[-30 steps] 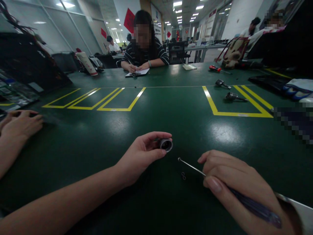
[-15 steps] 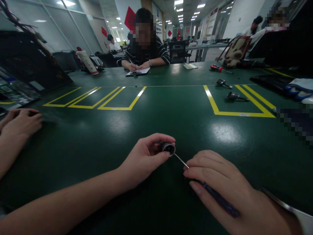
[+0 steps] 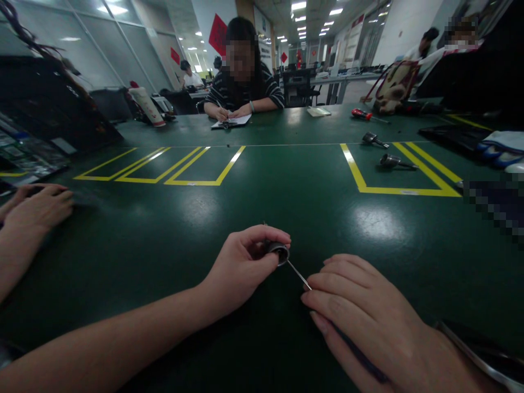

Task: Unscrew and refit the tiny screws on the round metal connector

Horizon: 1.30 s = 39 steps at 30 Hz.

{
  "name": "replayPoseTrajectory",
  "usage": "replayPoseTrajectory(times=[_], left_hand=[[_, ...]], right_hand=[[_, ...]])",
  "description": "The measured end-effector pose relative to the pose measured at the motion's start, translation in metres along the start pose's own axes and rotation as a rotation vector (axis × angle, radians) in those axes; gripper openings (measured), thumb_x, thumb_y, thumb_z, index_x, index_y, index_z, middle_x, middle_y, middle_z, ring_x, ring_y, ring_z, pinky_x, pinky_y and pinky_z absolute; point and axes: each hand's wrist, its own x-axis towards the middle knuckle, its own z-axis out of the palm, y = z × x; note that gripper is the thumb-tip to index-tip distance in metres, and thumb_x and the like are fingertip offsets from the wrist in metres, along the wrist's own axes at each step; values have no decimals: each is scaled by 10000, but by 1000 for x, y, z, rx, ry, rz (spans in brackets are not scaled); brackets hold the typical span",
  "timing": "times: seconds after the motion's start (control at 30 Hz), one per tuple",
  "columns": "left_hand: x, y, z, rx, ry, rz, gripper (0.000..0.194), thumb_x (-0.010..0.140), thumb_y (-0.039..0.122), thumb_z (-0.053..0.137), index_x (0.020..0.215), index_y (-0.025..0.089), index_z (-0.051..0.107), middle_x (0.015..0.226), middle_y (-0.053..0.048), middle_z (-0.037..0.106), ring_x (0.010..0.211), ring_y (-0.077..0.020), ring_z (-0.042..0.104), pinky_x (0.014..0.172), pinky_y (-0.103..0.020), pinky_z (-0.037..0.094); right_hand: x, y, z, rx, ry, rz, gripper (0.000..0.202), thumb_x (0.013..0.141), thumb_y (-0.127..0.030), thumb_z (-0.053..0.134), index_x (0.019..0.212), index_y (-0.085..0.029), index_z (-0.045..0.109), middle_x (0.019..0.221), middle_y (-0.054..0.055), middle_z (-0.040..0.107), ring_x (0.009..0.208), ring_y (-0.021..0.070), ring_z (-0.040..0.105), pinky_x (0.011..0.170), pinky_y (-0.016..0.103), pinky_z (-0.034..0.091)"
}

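Between the thumb and fingers of my left hand (image 3: 241, 270) is a small round metal part (image 3: 279, 253), its hollow end turned toward my right side. My right hand (image 3: 364, 305) is closed round a screwdriver with a dark blue handle (image 3: 360, 357), mostly covered by the palm and fingers. The thin steel shaft (image 3: 298, 274) points up and left, and its tip meets the rim of the metal part. Whether the tip is inside the part cannot be made out. Both hands are low over the green table (image 3: 262, 207).
Two metal parts with shafts (image 3: 392, 161) lie near the right yellow tape outline (image 3: 403, 191). Behind them is a red screwdriver (image 3: 361, 114). Another person's hands (image 3: 39, 210) rest at the left edge. A person across the table (image 3: 241, 82) writes on a clipboard (image 3: 231, 121).
The metal part has shifted slightly left and down and tilted in my left hand. My right hand has moved a little left and down, covering more of the handle.
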Motion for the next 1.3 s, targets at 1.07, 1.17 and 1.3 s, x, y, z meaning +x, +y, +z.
replayPoseTrajectory(times=[1.07, 1.17, 1.3], left_hand=[[4, 6, -7, -180, 61, -238, 359, 672, 88, 681, 1004, 178, 579, 982, -20, 675, 882, -148, 650, 852, -278, 503], [3, 5, -7, -184, 80, -213, 390, 666, 80, 687, 1019, 184, 558, 1039, -28, 659, 939, -167, 637, 855, -292, 500], [3, 5, -7, -149, 72, -181, 391, 655, 110, 712, 1013, 163, 565, 1040, -56, 662, 945, -186, 631, 868, -323, 492]], right_hand=[[-9, 43, 4, 963, 54, 826, 445, 889, -386, 449, 497, -198, 538, 446, -25, 509, 527, 142, 511, 899, 389, 408], [-8, 38, 0, 873, 7, 777, 461, 910, -371, 413, 496, -197, 515, 451, -24, 499, 508, 137, 505, 901, 398, 416], [-4, 24, -7, 546, -49, 530, 421, 925, -249, 372, 520, -189, 471, 503, -17, 482, 552, 134, 524, 870, 390, 437]])
